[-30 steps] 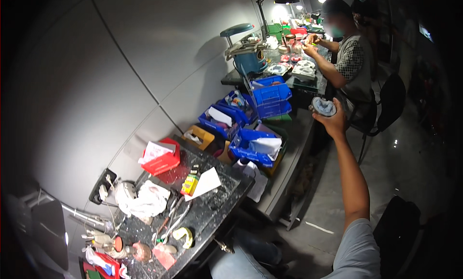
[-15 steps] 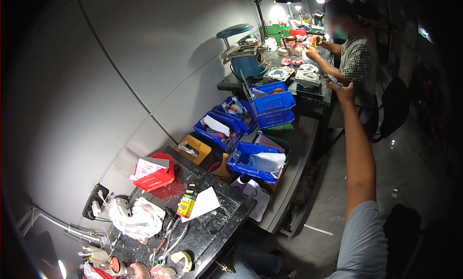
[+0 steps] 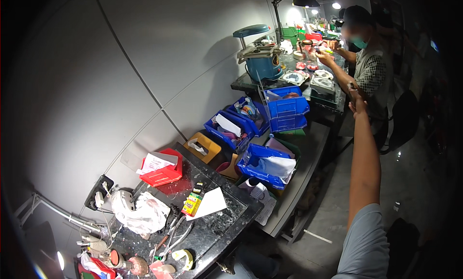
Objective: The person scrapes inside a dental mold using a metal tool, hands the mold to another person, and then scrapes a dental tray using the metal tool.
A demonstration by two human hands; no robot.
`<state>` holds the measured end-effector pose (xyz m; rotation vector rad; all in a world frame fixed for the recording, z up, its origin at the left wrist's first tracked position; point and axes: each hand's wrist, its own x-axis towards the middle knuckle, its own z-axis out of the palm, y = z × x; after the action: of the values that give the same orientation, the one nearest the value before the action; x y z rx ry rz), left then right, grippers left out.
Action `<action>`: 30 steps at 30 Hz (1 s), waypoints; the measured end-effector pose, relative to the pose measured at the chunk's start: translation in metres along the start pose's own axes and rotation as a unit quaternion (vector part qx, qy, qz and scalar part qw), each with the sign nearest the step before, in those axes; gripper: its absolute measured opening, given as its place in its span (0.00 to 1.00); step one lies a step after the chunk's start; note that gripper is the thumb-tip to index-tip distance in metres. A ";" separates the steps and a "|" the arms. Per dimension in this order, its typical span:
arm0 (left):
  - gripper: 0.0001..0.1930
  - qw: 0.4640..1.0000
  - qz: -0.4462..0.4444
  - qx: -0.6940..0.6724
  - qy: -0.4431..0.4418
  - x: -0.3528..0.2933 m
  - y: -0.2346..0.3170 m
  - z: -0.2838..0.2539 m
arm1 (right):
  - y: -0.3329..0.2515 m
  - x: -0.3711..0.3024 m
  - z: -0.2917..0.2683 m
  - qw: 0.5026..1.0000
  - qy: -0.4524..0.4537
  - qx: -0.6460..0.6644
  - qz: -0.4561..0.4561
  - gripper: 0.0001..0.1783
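My right arm reaches far forward along the right side, and my right hand (image 3: 358, 105) is raised close to a seated co-worker's elbow. Its fingers look closed around something small and dark that I cannot make out. My left hand is out of sight. On the near bench (image 3: 219, 233) lie a yellow and green small box (image 3: 192, 204), a sheet of white paper (image 3: 211, 204), a pale dental cast (image 3: 183, 259) and a crumpled white cloth (image 3: 147, 214).
Blue bins (image 3: 267, 165) with papers and bags stand between the benches, beside a yellow bin (image 3: 202, 147). A red bin (image 3: 163, 169) sits at the near bench's back edge. A co-worker (image 3: 371, 62) works at the far bench, near a blue machine (image 3: 263, 62).
My right hand has moved slightly right and lower in view, still beside the co-worker. The whole scene has shifted a little to the right as my head turned.
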<state>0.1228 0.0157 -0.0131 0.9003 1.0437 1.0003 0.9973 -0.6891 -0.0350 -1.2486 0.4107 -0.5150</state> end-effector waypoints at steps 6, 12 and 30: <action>0.13 0.999 -0.029 -0.032 -0.018 0.011 -0.001 -0.017 | 0.000 -0.013 0.002 0.998 -0.015 -0.054 0.001 0.58; 0.13 0.998 -0.032 -0.031 -0.042 0.014 -0.004 -0.024 | -0.034 -0.060 0.030 0.987 -0.063 -0.098 -0.108 0.43; 0.13 0.998 -0.063 0.003 -0.011 0.008 -0.002 -0.041 | 0.025 -0.050 0.074 0.987 -0.024 -0.006 -0.159 0.62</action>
<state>0.0857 0.0273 -0.0270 0.8379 1.0734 0.8805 1.0015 -0.5965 -0.0381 -1.3426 0.1737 -0.7520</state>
